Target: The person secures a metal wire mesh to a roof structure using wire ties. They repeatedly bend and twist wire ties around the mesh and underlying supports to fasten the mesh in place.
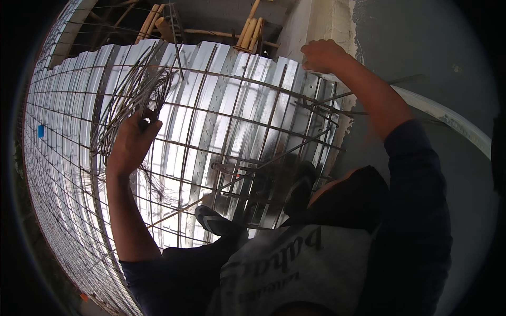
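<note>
At the left, gripping a bundle of wires [141, 95] in the left hand [129, 142], fingers closed round it, above ribbed metal sheets [212, 128]. Across the middle, showing a grid of bars [269, 125] apparently already laid; judging by the loose bundle, not yet through with the wires. Rightward, reaching with the right hand [322, 56] to the sheets' far edge, fingers curled; cannot tell whether pinching anything.

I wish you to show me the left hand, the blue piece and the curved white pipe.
Left hand [129, 142]: head view, back of the hand.
Blue piece [41, 131]: head view, its middle.
Curved white pipe [444, 113]: head view, middle stretch.
</note>
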`<state>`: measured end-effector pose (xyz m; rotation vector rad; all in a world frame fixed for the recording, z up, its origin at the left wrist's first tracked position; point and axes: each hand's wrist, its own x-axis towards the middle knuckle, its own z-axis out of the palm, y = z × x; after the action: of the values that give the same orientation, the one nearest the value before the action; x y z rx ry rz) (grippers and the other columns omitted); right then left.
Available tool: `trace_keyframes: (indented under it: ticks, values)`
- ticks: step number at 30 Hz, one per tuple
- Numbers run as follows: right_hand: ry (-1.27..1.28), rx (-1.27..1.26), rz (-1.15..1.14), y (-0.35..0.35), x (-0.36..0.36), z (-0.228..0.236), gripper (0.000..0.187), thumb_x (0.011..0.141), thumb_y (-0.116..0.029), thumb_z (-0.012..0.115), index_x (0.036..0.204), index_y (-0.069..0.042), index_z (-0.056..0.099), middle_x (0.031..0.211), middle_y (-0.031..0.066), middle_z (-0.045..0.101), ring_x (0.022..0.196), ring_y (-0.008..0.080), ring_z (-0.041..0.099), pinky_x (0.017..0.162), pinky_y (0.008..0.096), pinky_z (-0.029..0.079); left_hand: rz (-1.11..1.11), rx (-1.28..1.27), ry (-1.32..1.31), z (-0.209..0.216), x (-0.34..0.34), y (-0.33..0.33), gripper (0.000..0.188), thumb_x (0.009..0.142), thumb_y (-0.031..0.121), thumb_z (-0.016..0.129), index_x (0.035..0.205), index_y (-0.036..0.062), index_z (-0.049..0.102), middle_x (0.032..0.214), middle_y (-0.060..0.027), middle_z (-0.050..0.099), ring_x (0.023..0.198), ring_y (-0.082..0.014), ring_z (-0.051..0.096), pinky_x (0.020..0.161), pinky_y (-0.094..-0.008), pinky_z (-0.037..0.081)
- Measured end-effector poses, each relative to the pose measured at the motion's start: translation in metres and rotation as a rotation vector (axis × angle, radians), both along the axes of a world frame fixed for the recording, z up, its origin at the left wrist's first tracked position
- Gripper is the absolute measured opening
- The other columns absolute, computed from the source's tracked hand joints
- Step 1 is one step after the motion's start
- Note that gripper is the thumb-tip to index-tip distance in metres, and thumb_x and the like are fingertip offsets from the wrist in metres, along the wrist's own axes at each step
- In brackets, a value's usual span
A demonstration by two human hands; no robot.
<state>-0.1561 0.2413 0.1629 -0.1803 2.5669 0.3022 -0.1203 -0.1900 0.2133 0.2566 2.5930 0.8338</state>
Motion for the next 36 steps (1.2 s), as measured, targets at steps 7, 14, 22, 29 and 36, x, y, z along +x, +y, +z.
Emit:
trace_keyframes:
  ticks: [7,14,22,29,36]
  values:
    - [-0.171,0.349,-0.035,0.099,0.089,-0.034,0.02,0.079,-0.015,0.06,0.092,-0.005,0.072,0.095,0.0153,0.07,0.089,0.0303,0.068,0.078,0.0465,0.053,-0.007,-0.036,0.029,-0.011,-0.003,-0.006,0.022,0.087,0.021,0.062,0.095,0.0011,0.057,0.062,-0.0023,0.049,0.058,-0.0124,0.042,0.054,-0.0313,0.036]
    - [-0.026,0.218,0.029,0.075,0.089,-0.039,0.017,0.076,-0.012,0.058,0.083,-0.004,0.071,0.089,0.0169,0.069,0.084,0.0317,0.068,0.07,0.0423,0.055,-0.021,0.016,-0.032,-0.021,-0.003,0.0,0.02,0.087,0.02,0.062,0.093,0.0015,0.058,0.064,-0.0028,0.049,0.06,-0.0111,0.042,0.054,-0.0299,0.036]
    - [-0.027,0.269,-0.07,0.065,0.076,-0.056,0.021,0.077,-0.015,0.056,0.084,-0.004,0.072,0.088,0.0144,0.07,0.083,0.0292,0.069,0.071,0.041,0.054,-0.041,-0.015,-0.036,-0.029,-0.008,0.001,0.02,0.086,0.02,0.062,0.092,0.001,0.058,0.064,-0.0044,0.051,0.06,-0.0136,0.044,0.056,-0.0321,0.037]
    - [-0.154,0.305,-0.052,0.062,0.061,-0.067,0.025,0.08,-0.019,0.058,0.095,-0.007,0.073,0.094,0.0106,0.071,0.083,0.0313,0.069,0.058,0.0493,0.055,-0.097,-0.059,-0.057,-0.031,-0.013,0.017,0.019,0.087,0.02,0.061,0.09,0.0013,0.058,0.063,-0.0056,0.051,0.059,-0.0152,0.045,0.057,-0.0332,0.037]
    - [-0.143,0.304,-0.026,0.078,0.066,-0.073,0.024,0.08,-0.018,0.057,0.094,-0.007,0.073,0.094,0.0107,0.071,0.084,0.0312,0.069,0.057,0.0493,0.055,-0.106,-0.051,-0.029,-0.041,-0.01,0.005,0.018,0.088,0.019,0.061,0.091,0.0015,0.058,0.061,-0.0048,0.048,0.057,-0.0144,0.043,0.054,-0.033,0.036]
